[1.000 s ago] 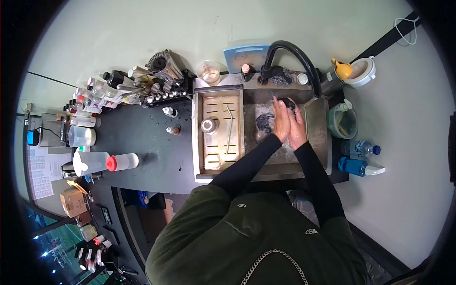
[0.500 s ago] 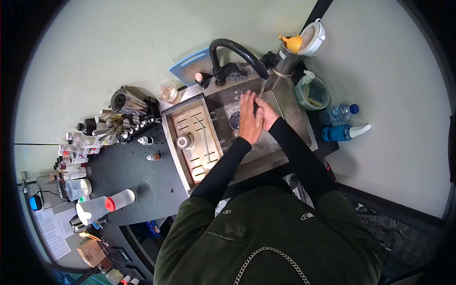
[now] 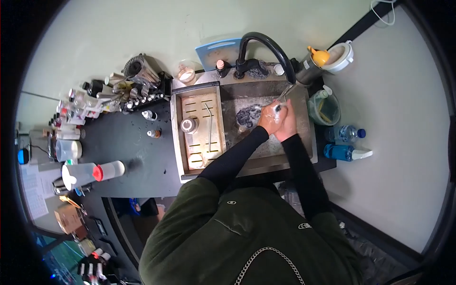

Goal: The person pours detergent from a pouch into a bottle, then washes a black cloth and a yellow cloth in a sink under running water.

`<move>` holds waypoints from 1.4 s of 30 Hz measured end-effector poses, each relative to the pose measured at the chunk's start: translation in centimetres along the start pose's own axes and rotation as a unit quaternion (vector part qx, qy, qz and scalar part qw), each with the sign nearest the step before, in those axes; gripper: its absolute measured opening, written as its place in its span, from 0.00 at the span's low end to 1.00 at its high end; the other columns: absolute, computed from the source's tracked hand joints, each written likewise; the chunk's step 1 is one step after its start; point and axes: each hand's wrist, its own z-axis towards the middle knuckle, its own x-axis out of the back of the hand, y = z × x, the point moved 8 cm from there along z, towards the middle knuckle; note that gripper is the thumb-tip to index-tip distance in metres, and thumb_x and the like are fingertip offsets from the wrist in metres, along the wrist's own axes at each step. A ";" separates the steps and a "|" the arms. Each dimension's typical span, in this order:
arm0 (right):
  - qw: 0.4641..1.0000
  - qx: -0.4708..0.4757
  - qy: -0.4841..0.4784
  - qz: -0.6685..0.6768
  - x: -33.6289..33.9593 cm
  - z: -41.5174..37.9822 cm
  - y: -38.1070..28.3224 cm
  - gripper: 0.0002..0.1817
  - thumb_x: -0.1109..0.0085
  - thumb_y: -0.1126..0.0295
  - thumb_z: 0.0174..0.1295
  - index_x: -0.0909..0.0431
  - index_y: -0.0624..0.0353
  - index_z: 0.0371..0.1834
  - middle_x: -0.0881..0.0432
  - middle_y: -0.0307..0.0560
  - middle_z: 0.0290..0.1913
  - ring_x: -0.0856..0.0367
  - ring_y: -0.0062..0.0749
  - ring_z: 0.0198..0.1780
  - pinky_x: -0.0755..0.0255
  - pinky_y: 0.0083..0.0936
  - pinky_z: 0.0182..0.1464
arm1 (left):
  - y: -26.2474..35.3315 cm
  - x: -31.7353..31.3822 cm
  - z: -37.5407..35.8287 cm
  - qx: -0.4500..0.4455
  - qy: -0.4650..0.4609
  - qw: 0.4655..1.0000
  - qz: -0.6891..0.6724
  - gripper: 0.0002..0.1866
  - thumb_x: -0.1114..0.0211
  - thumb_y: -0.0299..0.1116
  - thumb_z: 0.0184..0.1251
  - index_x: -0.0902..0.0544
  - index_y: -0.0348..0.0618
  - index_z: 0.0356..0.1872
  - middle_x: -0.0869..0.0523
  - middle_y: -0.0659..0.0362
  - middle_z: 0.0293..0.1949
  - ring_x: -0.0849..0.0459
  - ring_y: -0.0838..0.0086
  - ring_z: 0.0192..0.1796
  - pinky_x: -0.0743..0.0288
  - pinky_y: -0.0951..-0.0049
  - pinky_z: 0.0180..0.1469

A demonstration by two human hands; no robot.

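My left hand (image 3: 270, 118) and my right hand (image 3: 289, 121) are pressed together, wet, under the stream from the black faucet (image 3: 264, 40). Their fingers are curled toward each other, with a small dark thing (image 3: 278, 108) showing between them; I cannot tell what it is. Both hands are over the right-hand basin of the metal sink (image 3: 304, 154). Just left of my left hand, a dark, crumpled scrubber-like clump (image 3: 248, 115) lies on the basin floor amid suds.
Left of the basin, a slotted drain tray (image 3: 195, 107) holds a small metal-topped jar (image 3: 189, 125) and a bent metal straw (image 3: 209, 126). A green tub (image 3: 313, 108), a water bottle (image 3: 346, 134) and a blue spray bottle (image 3: 339, 152) stand at right. Bar tools (image 3: 137, 85) crowd the left counter.
The camera view has shifted. My left hand's outstretched fingers have curled in against my right hand, and the hands have come closer together under the water. More of the dark clump shows.
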 end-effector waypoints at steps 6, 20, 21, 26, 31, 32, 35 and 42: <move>0.928 0.224 0.023 -0.295 -2.4 -0.3 -2.6 0.35 0.59 0.46 0.75 0.46 0.57 0.77 0.42 0.47 0.75 0.41 0.35 0.74 0.42 0.29 0.70 | -3.9 -1.1 -0.9 0.303 0.130 0.900 -0.285 0.29 0.54 0.58 0.76 0.22 0.38 0.48 0.17 0.51 0.43 0.21 0.70 0.45 0.29 0.65 0.52; 0.972 0.064 -0.041 -0.222 -6.2 0.1 -1.0 0.28 0.56 0.53 0.76 0.36 0.60 0.70 0.31 0.44 0.69 0.34 0.26 0.68 0.38 0.27 0.68 | -5.9 2.5 2.3 0.257 0.042 0.965 -0.039 0.39 0.68 0.55 0.79 0.55 0.27 0.74 0.55 0.32 0.75 0.58 0.40 0.78 0.61 0.58 0.78; 0.971 0.066 -0.038 -0.225 -5.1 0.7 -1.1 0.28 0.56 0.53 0.76 0.36 0.60 0.70 0.31 0.44 0.69 0.34 0.26 0.68 0.38 0.27 0.68 | -1.8 5.3 3.1 0.221 0.124 0.967 -0.026 0.37 0.63 0.53 0.79 0.49 0.30 0.74 0.52 0.36 0.76 0.56 0.40 0.78 0.60 0.58 0.78; 0.978 0.012 0.035 -0.207 2.8 4.7 -1.3 0.23 0.56 0.53 0.75 0.29 0.56 0.64 0.24 0.44 0.60 0.26 0.31 0.62 0.31 0.33 0.62 | 5.4 2.4 2.3 -0.128 -0.107 0.971 0.169 0.30 0.43 0.40 0.67 0.34 0.39 0.69 0.36 0.40 0.70 0.45 0.45 0.75 0.51 0.53 0.76; 0.993 -0.093 -0.033 0.062 1.7 1.5 1.0 0.22 0.59 0.54 0.75 0.30 0.55 0.62 0.23 0.45 0.57 0.24 0.36 0.59 0.31 0.36 0.62 | 4.1 1.2 2.3 -0.100 -0.176 0.979 0.037 0.23 0.39 0.39 0.66 0.25 0.41 0.60 0.21 0.48 0.57 0.26 0.51 0.64 0.33 0.58 0.66; 0.990 -0.095 -0.047 0.089 1.5 1.1 1.0 0.21 0.60 0.54 0.75 0.30 0.55 0.61 0.23 0.46 0.56 0.24 0.37 0.58 0.31 0.37 0.62 | 3.3 1.3 1.9 -0.047 -0.153 0.987 -0.002 0.22 0.38 0.38 0.65 0.25 0.41 0.59 0.21 0.48 0.56 0.26 0.51 0.63 0.32 0.58 0.64; 0.994 -0.079 -0.013 0.074 -1.2 -0.5 0.1 0.23 0.63 0.48 0.76 0.31 0.55 0.57 0.22 0.46 0.51 0.22 0.36 0.56 0.31 0.37 0.62 | 0.3 0.7 -0.1 0.039 -0.058 0.997 -0.025 0.23 0.38 0.42 0.68 0.26 0.40 0.58 0.22 0.45 0.55 0.25 0.50 0.61 0.31 0.60 0.63; 0.943 0.051 0.015 -0.329 -2.7 0.5 0.2 0.38 0.72 0.39 0.75 0.43 0.59 0.74 0.35 0.54 0.70 0.38 0.38 0.73 0.45 0.34 0.72 | -5.6 1.5 -0.6 0.244 0.189 0.934 -0.180 0.20 0.46 0.46 0.75 0.28 0.38 0.55 0.20 0.49 0.47 0.21 0.63 0.53 0.29 0.63 0.59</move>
